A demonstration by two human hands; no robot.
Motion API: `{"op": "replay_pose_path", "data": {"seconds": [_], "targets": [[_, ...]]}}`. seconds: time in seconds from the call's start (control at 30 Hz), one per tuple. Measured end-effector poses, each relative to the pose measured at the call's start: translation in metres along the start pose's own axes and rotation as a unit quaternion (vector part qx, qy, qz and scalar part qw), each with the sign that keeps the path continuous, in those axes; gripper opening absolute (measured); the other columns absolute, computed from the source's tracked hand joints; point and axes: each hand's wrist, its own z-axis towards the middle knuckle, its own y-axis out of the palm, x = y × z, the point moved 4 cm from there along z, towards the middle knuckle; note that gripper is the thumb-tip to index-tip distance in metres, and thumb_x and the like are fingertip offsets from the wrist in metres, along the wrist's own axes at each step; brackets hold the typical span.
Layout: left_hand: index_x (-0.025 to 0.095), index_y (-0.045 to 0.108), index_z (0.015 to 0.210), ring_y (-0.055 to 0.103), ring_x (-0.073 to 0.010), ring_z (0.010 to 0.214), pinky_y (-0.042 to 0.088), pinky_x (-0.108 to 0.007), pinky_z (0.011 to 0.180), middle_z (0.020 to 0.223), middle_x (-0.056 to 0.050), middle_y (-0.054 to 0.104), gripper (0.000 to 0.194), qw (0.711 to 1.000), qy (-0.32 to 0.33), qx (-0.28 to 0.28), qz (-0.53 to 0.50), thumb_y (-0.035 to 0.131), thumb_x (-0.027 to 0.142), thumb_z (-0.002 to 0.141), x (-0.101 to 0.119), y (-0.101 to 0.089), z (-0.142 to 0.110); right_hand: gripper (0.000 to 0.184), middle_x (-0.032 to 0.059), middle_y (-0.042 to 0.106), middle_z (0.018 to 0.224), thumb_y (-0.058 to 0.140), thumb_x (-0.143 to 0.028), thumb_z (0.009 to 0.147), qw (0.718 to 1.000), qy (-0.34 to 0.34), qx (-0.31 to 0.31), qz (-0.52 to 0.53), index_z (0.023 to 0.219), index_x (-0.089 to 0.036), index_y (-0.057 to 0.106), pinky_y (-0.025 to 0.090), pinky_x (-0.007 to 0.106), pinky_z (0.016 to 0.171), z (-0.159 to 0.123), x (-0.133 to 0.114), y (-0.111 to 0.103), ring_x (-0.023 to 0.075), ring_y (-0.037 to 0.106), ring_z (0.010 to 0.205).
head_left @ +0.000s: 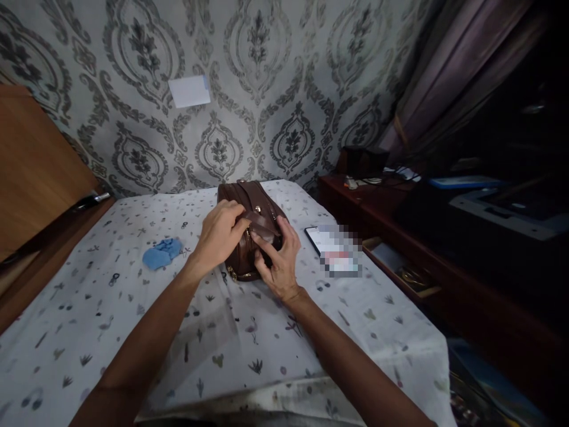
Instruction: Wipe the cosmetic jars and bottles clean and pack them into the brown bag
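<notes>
A dark brown leather bag [249,204] lies on the white patterned tablecloth [178,332], its near end toward me. My left hand [220,234] rests on the bag's near top with fingers curled and pinched at the zipper area. My right hand [280,258] holds the bag's near right side, thumb and fingers pressed round it by the zipper. What the left fingertips pinch is too small to make out.
A crumpled blue cloth [162,253] lies left of the bag. A phone [331,246] lies to its right near the table edge. A dark wooden cabinet [400,237] with clutter stands right. A wooden board [31,166] leans at left. Patterned wall behind.
</notes>
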Motion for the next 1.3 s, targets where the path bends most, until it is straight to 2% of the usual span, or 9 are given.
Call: {"op": "replay_pose_path", "data": {"seconds": [0.13,0.3,0.4,0.5,0.63,0.77,0.97,1.2,1.3], "targets": [[0.021,0.038,0.062,0.053,-0.0192,0.079,0.039,-0.031,0.071,0.071,-0.001,0.052,0.035,0.999,0.02,-0.039,0.015,0.054,0.017,0.092,0.006,-0.002,-0.003,0.049,-0.0021,0.016,0.166,0.057,-0.02,0.087,1.0,0.004,0.0,0.013,0.132,-0.04,0.058,0.032,0.062,0.115,-0.002,0.002,0.001,0.0357,0.032,0.146],[0.022,0.038,0.062,0.053,-0.0184,0.075,0.037,-0.031,0.068,0.07,0.001,0.05,0.033,0.998,0.027,-0.06,0.003,0.054,0.016,0.091,0.005,-0.002,-0.004,0.041,0.0122,0.029,0.157,0.06,-0.034,0.089,0.998,0.053,0.011,0.036,0.128,-0.026,0.05,0.034,0.062,0.114,-0.004,0.006,-0.001,0.0348,0.035,0.144],[0.022,0.041,0.063,0.053,-0.0189,0.072,0.039,-0.032,0.066,0.07,0.0,0.051,0.03,0.999,0.011,-0.048,0.017,0.052,0.017,0.091,0.004,-0.002,-0.004,0.041,0.0163,0.036,0.15,0.066,-0.041,0.085,0.994,0.092,0.04,0.047,0.117,-0.024,0.046,0.035,0.063,0.112,-0.007,0.01,-0.003,0.0351,0.038,0.141],[0.02,0.057,0.082,0.057,-0.0224,0.085,0.044,-0.034,0.074,0.084,-0.004,0.06,0.014,0.999,0.024,-0.012,0.026,0.048,0.011,0.088,0.009,-0.003,-0.006,0.053,0.0177,0.041,0.143,0.073,-0.05,0.078,0.982,0.166,0.072,0.055,0.114,-0.023,0.044,0.035,0.064,0.111,-0.012,0.018,0.001,0.0365,0.042,0.136],[0.018,0.059,0.118,0.055,-0.027,0.113,0.047,-0.041,0.093,0.117,-0.009,0.063,0.041,0.995,0.098,-0.026,0.019,0.048,0.004,0.081,0.024,0.004,-0.011,0.077,0.0175,0.044,0.135,0.077,-0.057,0.071,0.956,0.254,0.095,0.109,0.127,-0.021,0.039,0.037,0.06,0.111,-0.02,0.026,0.01,0.035,0.044,0.133],[0.021,0.062,0.118,0.051,-0.0292,0.12,0.046,-0.044,0.099,0.123,-0.01,0.062,0.038,0.983,0.155,-0.066,0.069,0.056,0.009,0.083,0.036,0.021,-0.015,0.072,0.0159,0.044,0.135,0.074,-0.053,0.075,0.953,0.257,0.087,0.138,0.129,-0.022,0.038,0.04,0.056,0.111,-0.022,0.027,0.014,0.0329,0.043,0.134],[0.021,0.067,0.106,0.053,-0.0301,0.107,0.044,-0.046,0.088,0.112,-0.01,0.063,0.019,0.978,0.143,-0.035,0.147,0.061,0.017,0.088,0.038,0.042,-0.009,0.063,0.0148,0.044,0.133,0.072,-0.047,0.077,0.952,0.252,0.095,0.145,0.124,-0.022,0.039,0.035,0.056,0.114,-0.022,0.028,0.013,0.0322,0.042,0.135],[0.023,0.066,0.111,0.052,-0.0291,0.104,0.04,-0.043,0.085,0.11,-0.009,0.063,0.021,0.977,0.134,-0.033,0.16,0.062,0.021,0.091,0.034,0.044,-0.004,0.056,0.0148,0.045,0.134,0.067,-0.05,0.082,0.95,0.245,0.041,0.192,0.123,-0.023,0.04,0.035,0.053,0.117,-0.02,0.033,0.004,0.0312,0.041,0.138],[0.026,0.067,0.115,0.053,-0.0289,0.105,0.04,-0.044,0.086,0.11,-0.009,0.063,0.024,0.979,0.14,-0.028,0.146,0.064,0.027,0.091,0.035,0.043,-0.006,0.072,0.0166,0.043,0.139,0.067,-0.055,0.082,0.941,0.269,0.048,0.201,0.136,-0.021,0.034,0.037,0.052,0.116,-0.024,0.038,0.005,0.0312,0.042,0.138]]}}
